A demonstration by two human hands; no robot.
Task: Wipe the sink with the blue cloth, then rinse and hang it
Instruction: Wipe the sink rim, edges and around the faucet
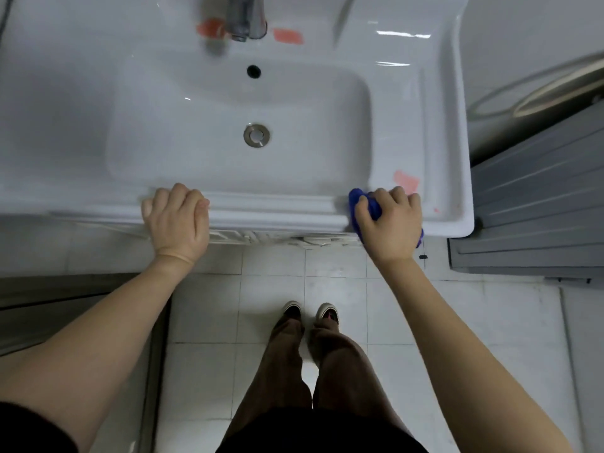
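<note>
A white ceramic sink [108, 47] fills the upper part of the view, with a steel drain [256, 135] in its basin and a chrome tap [245, 18] at the back. My right hand [390, 223] is closed on a bunched blue cloth [359, 204], pressed against the sink's front rim near the right corner. A pinkish-red smear [406, 180] lies on the ledge just beyond that hand. Two more red smears [287, 35] flank the tap. My left hand [178, 217] rests on the front rim, fingers curled over its edge, holding nothing else.
A grey panelled unit [536, 204] stands right of the sink, with a round rimmed object [555, 89] behind it. White floor tiles [228, 315] lie below, where my shoes [310, 313] stand. A dark sill [65, 289] runs at the left.
</note>
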